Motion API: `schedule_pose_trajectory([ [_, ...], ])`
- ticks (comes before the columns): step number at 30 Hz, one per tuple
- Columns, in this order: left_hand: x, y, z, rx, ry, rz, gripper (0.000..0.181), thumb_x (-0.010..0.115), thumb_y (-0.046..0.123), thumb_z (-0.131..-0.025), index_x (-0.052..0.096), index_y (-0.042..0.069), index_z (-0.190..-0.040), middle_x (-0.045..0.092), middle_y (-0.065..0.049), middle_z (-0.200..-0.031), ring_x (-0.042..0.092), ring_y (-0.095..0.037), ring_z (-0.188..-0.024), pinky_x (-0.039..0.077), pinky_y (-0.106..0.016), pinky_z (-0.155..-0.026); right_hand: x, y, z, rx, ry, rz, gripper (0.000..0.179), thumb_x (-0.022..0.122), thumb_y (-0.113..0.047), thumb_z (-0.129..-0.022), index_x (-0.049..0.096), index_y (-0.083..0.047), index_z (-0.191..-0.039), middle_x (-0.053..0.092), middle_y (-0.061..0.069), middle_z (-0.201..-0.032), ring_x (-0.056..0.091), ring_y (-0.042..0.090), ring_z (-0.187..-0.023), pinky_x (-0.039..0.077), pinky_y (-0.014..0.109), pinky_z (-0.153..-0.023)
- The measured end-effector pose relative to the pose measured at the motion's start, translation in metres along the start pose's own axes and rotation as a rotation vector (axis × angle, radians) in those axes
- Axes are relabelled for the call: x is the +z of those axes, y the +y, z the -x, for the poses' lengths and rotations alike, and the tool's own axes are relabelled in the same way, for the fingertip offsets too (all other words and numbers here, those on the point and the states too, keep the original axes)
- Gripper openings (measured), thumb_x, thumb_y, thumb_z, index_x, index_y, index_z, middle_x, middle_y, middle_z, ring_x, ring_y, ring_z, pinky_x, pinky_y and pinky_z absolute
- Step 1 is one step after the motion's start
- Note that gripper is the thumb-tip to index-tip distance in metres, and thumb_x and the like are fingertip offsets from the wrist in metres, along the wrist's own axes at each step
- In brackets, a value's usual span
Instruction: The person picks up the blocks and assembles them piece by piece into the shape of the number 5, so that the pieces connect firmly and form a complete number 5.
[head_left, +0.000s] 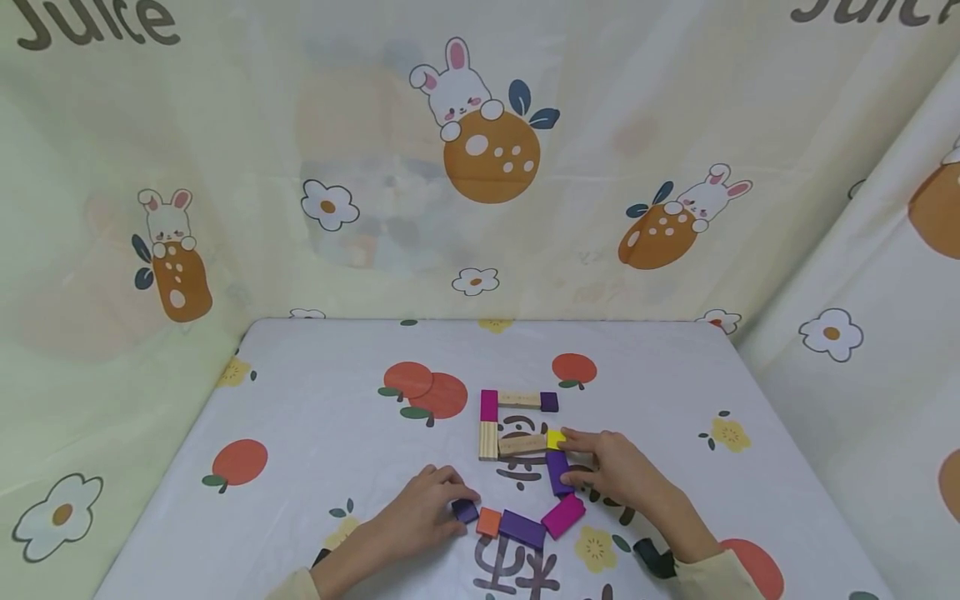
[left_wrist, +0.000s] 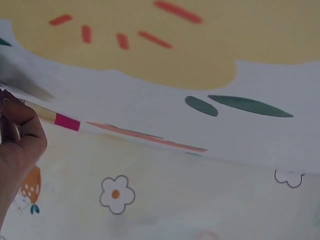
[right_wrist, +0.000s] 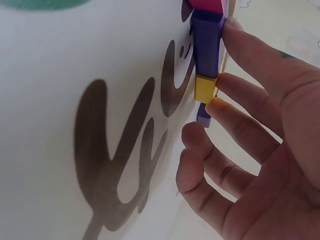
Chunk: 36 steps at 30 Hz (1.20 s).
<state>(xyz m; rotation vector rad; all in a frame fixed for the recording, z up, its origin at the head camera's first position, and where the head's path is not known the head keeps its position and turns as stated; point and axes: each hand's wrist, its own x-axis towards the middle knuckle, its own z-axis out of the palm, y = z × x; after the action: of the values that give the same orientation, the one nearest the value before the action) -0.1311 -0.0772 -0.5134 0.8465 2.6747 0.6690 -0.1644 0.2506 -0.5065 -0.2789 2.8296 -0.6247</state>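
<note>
Wooden blocks lie end to end in an S-like line on the table. At its lower left end my left hand (head_left: 417,510) pinches a dark blue block (head_left: 465,511) between thumb and fingers. An orange block (head_left: 489,522) sits just to the right of it. My right hand (head_left: 618,468) reaches in from the right side. Its fingertips touch the yellow block (head_left: 556,439), and its thumb rests against the side of the purple block (right_wrist: 206,47) adjoining it. In the left wrist view the left hand (left_wrist: 20,132) shows only at the edge, its block hidden.
Another purple block (head_left: 522,529) and a magenta block (head_left: 563,516) form the lower curve. Plain wooden blocks (head_left: 519,401), a second magenta block (head_left: 489,406) and a dark purple block (head_left: 550,402) make the upper part. A printed cloth (head_left: 315,458) covers the table; a patterned curtain (head_left: 600,83) hangs behind.
</note>
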Motion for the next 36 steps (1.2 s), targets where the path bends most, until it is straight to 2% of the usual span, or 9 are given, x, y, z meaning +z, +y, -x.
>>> schedule_pose_trajectory([
  [2, 0.001, -0.001, -0.001, 0.003, -0.001, -0.005, 0.039, 0.088, 0.027, -0.086, 0.079, 0.026, -0.124, 0.069, 0.006, -0.117, 0.052, -0.008, -0.101, 0.052, -0.031, -0.094, -0.001, -0.001, 0.000, -0.017, -0.002, 0.023, 0.057, 0.088, -0.039, -0.085, 0.074, -0.019, -0.136, 0.064, 0.003, -0.153, 0.060, 0.014, -0.086, 0.050, 0.025, -0.072],
  [4, -0.001, 0.000, -0.002, -0.004, 0.004, -0.010, 0.039, 0.087, 0.030, -0.088, 0.078, 0.026, -0.126, 0.069, 0.005, -0.120, 0.052, -0.009, -0.103, 0.052, -0.032, -0.096, -0.002, -0.003, 0.001, -0.039, -0.003, 0.046, 0.056, 0.087, -0.039, -0.086, 0.074, -0.018, -0.136, 0.064, 0.004, -0.153, 0.069, 0.023, -0.104, 0.059, 0.035, -0.087],
  [6, -0.003, 0.000, -0.004, -0.015, 0.023, -0.018, 0.037, 0.083, 0.033, -0.092, 0.077, 0.025, -0.128, 0.069, 0.005, -0.123, 0.054, -0.011, -0.106, 0.053, -0.035, -0.098, -0.003, -0.004, 0.001, -0.060, -0.004, 0.078, 0.055, 0.086, -0.040, -0.087, 0.074, -0.018, -0.136, 0.062, 0.005, -0.155, 0.067, 0.034, -0.126, 0.057, 0.050, -0.105],
  [8, -0.009, 0.001, -0.006, -0.025, 0.064, -0.022, 0.036, 0.079, 0.034, -0.095, 0.077, 0.022, -0.129, 0.069, 0.002, -0.126, 0.055, -0.014, -0.109, 0.053, -0.039, -0.100, -0.004, -0.005, 0.002, -0.078, -0.002, 0.113, 0.053, 0.085, -0.041, -0.088, 0.074, -0.018, -0.135, 0.060, 0.006, -0.157, 0.059, 0.041, -0.140, 0.050, 0.059, -0.113],
  [15, -0.038, -0.001, -0.019, -0.023, 0.301, -0.068, 0.037, 0.074, 0.030, -0.100, 0.073, 0.016, -0.134, 0.065, -0.009, -0.142, 0.058, -0.031, -0.130, 0.052, -0.054, -0.106, -0.005, -0.006, 0.003, -0.106, -0.002, 0.179, 0.049, 0.086, -0.040, -0.088, 0.076, -0.018, -0.130, 0.044, 0.009, -0.169, 0.052, 0.044, -0.146, 0.049, 0.062, -0.113],
  [19, -0.051, -0.005, -0.029, -0.033, 0.394, -0.102, 0.041, 0.074, 0.033, -0.100, 0.071, 0.015, -0.137, 0.059, -0.012, -0.154, 0.052, -0.040, -0.145, 0.049, -0.064, -0.113, -0.007, -0.007, 0.001, -0.118, 0.008, 0.164, 0.049, 0.082, -0.044, -0.091, 0.074, -0.019, -0.132, 0.041, 0.009, -0.171, 0.049, 0.044, -0.148, 0.048, 0.063, -0.113],
  [26, -0.057, -0.007, -0.045, -0.060, 0.407, -0.183, 0.060, 0.068, 0.042, -0.103, 0.054, 0.020, -0.156, 0.039, -0.010, -0.172, 0.025, -0.045, -0.163, 0.029, -0.072, -0.125, -0.007, -0.013, -0.004, -0.174, 0.198, 0.208, 0.067, 0.078, -0.045, -0.094, 0.060, -0.015, -0.151, 0.043, 0.011, -0.169, 0.050, 0.043, -0.147, 0.048, 0.063, -0.114],
  [32, -0.054, -0.008, -0.056, -0.073, 0.397, -0.228, 0.069, 0.062, 0.050, -0.104, 0.040, 0.024, -0.165, 0.030, -0.009, -0.176, 0.015, -0.044, -0.166, 0.019, -0.073, -0.128, -0.005, -0.017, -0.011, -0.198, 0.280, 0.274, 0.093, 0.078, -0.052, -0.091, 0.038, -0.014, -0.165, 0.026, 0.015, -0.176, 0.022, 0.045, -0.163, 0.021, 0.072, -0.127],
  [36, -0.052, -0.008, -0.060, -0.078, 0.387, -0.253, 0.069, 0.060, 0.049, -0.104, 0.040, 0.024, -0.165, 0.030, -0.008, -0.176, 0.016, -0.045, -0.165, 0.020, -0.074, -0.127, -0.001, -0.019, -0.013, -0.209, 0.291, 0.286, 0.099, 0.073, -0.060, -0.092, 0.030, -0.015, -0.168, 0.026, 0.013, -0.177, 0.019, 0.045, -0.164, 0.014, 0.073, -0.128],
])
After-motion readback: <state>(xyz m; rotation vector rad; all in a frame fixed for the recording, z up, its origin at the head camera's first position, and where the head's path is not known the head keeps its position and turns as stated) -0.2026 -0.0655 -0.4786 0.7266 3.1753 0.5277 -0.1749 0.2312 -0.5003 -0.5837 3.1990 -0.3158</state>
